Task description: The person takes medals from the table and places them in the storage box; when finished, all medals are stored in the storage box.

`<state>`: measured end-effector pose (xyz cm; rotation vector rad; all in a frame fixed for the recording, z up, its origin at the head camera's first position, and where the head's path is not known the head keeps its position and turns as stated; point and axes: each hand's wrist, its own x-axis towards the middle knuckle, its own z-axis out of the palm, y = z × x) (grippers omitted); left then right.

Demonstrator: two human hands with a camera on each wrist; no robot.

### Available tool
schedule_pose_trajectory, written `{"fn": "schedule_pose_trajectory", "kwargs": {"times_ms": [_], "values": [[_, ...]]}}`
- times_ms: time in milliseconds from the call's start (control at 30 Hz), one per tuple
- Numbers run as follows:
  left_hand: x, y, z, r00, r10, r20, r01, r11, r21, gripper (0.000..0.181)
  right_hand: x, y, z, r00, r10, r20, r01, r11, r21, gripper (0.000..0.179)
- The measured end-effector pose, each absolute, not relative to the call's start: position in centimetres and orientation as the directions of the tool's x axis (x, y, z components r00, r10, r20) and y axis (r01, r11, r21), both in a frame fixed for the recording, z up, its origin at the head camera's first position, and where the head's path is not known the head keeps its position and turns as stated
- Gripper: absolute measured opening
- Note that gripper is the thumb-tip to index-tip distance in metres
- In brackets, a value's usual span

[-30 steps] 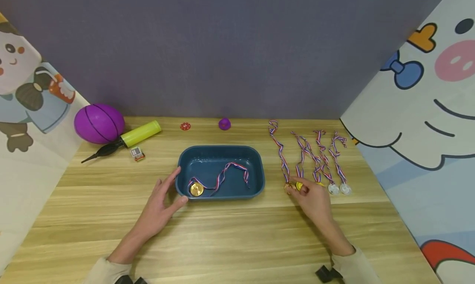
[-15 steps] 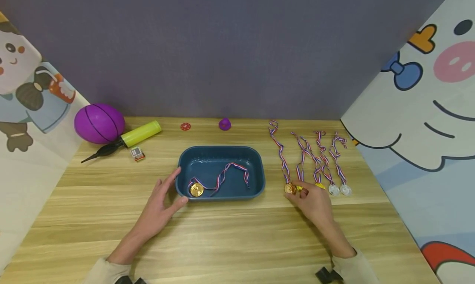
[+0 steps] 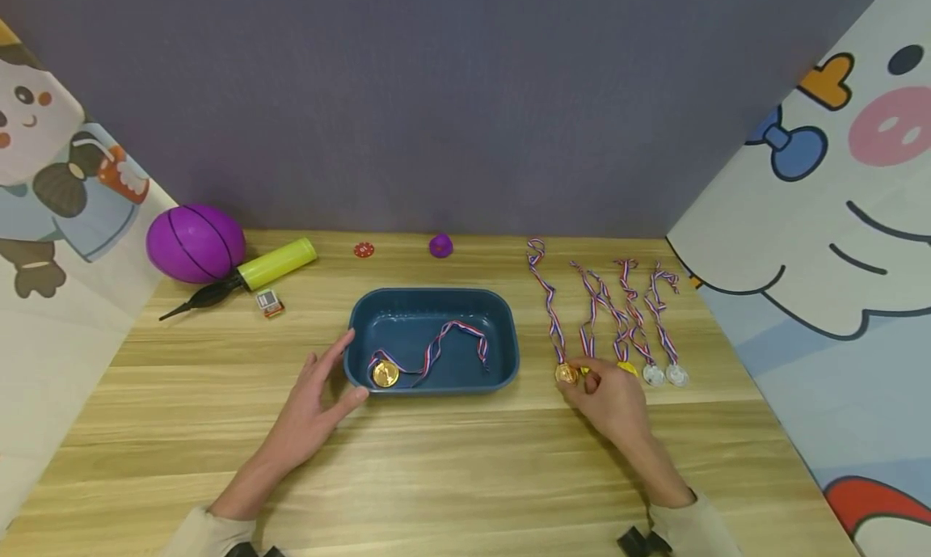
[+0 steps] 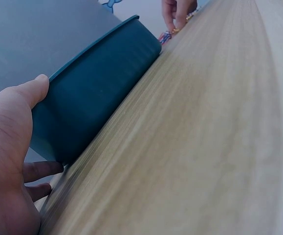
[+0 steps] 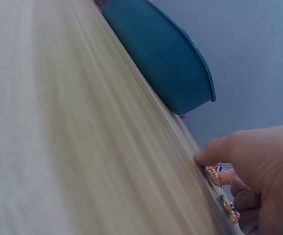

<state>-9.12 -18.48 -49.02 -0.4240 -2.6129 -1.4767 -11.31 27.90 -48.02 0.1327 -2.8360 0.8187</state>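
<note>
In the head view a dark blue plastic basin [image 3: 431, 298] stands mid-table, with a gold medal [image 3: 385, 373] and its striped ribbon inside. My left hand [image 3: 313, 415] rests at the basin's left front corner, thumb and fingers spread along its wall; the left wrist view shows the thumb [image 4: 36, 90] on the rim. To the right of the basin, my right hand [image 3: 612, 399] pinches the edge of a bronze-coloured medal [image 3: 565, 373] between thumb and index finger, low at the table. Its ribbon [image 3: 550, 306] stretches straight back. A yellow medal beside it is mostly hidden under the hand.
Right of that hand lie another yellow medal [image 3: 628, 368] and two silver medals [image 3: 654, 374], ribbons stretched back. At the back stand a purple ball [image 3: 196, 243], a yellow hand pump [image 3: 276, 263], a small box [image 3: 269, 301], a red chip [image 3: 364, 250] and a purple ring [image 3: 440, 246].
The bronze-coloured medal, partly covered by fingers before, now shows its face more fully. My right hand has shifted very slightly left and toward me; the left hand stays at the basin.
</note>
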Motion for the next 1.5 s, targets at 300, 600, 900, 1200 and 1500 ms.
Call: {"fn": "schedule_pose_trajectory", "kwargs": {"times_ms": [300, 600, 900, 1200, 1500], "values": [[-9.2, -18.4, -49.2, -0.954, 0.186, 0.236, 0.299, 0.487, 0.821, 0.083, -11.3, 27.8, -48.2, -0.914, -0.045, 0.404, -0.247, 0.85, -0.465, 0.026], [-9.1, -18.5, -49.0, -0.958, 0.18, 0.222, 0.283, 0.49, 0.824, 0.083, -11.7, 27.6, -47.5, -0.854, -0.033, 0.519, -0.361, 0.757, -0.544, 0.02], [-9.1, -18.4, -49.0, -0.958, 0.181, 0.222, 0.284, 0.488, 0.826, 0.083, -12.7, 27.5, -46.0, -0.723, -0.041, 0.689, -0.528, 0.675, -0.515, 0.026], [-9.1, -18.4, -48.9, -0.961, 0.178, 0.212, 0.274, 0.504, 0.819, 0.082, -13.1, 26.3, -44.8, -0.75, 0.003, 0.661, -0.594, 0.436, -0.676, 0.028], [-9.2, -18.4, -48.9, -0.961, 0.179, 0.209, 0.272, 0.498, 0.823, 0.083, -13.5, 25.6, -44.8, -0.802, 0.021, 0.596, -0.571, 0.264, -0.777, 0.024]]}}
